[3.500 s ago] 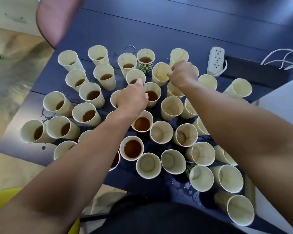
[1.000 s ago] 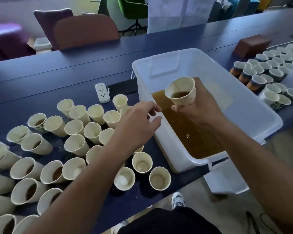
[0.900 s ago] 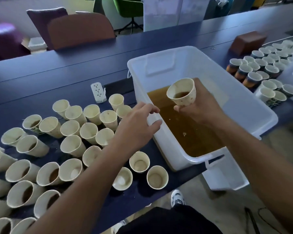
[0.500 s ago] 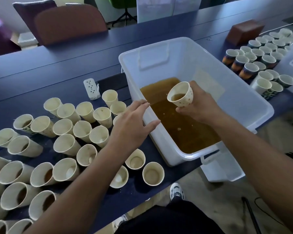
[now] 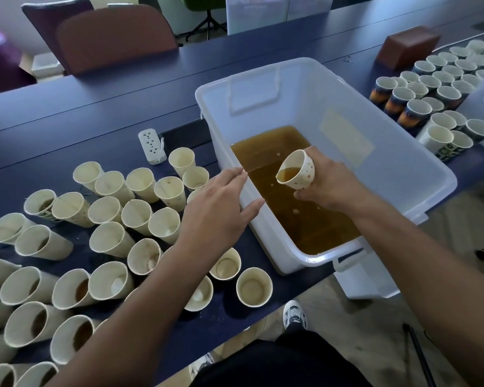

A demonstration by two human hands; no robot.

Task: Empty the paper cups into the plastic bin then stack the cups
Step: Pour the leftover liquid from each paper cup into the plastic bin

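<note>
My right hand grips a dotted paper cup inside the translucent plastic bin, tilted to the left, with brown liquid pooled at its lip. The bin holds brown liquid. My left hand hovers with fingers spread at the bin's left wall, holding nothing. Several cream paper cups stand on the dark blue table to the left; some hold brown liquid, others look drained.
A white power strip lies behind the cups. More cups, some with dark printed sides, crowd the table at the right beside a brown box. Chairs stand beyond the table. A second white bin sits on the floor below.
My right hand lowered the cup into the bin and tipped it leftward, bringing liquid to the lip. My left hand stayed spread by the bin wall. Earlier, both hands were among the cups.
</note>
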